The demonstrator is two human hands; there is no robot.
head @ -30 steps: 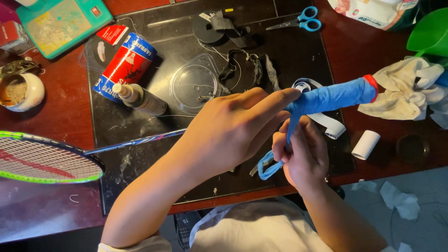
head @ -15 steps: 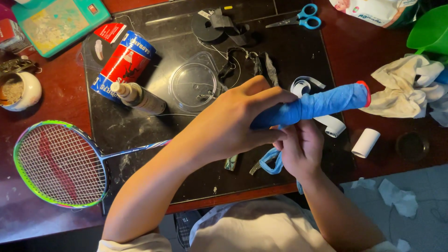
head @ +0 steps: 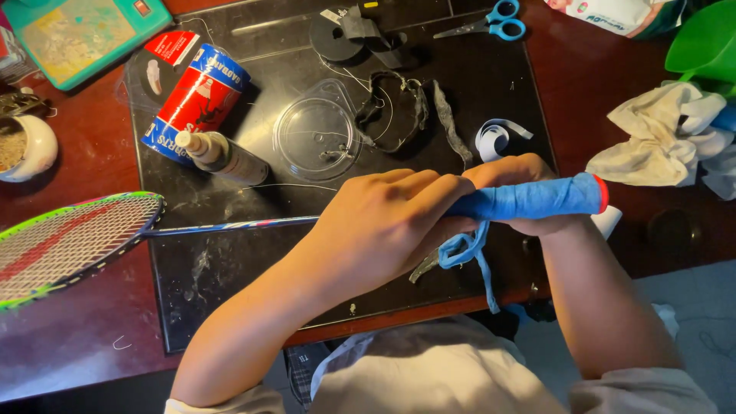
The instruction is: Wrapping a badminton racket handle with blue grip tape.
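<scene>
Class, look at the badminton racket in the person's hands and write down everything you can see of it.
The badminton racket lies roughly level across the dark mat, head to the left, handle to the right. Its oval head has a green frame with whitish strings bearing a red mark, partly cut off by the picture's edge. A thin dark shaft joins it to the handle, wrapped in blue grip tape with a red band at the butt. The left hand and the right hand both clasp the handle. A loose tail of blue tape hangs beneath.

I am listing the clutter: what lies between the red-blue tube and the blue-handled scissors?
In the head view, a round clear plastic lid and a black spool lie there.
</scene>
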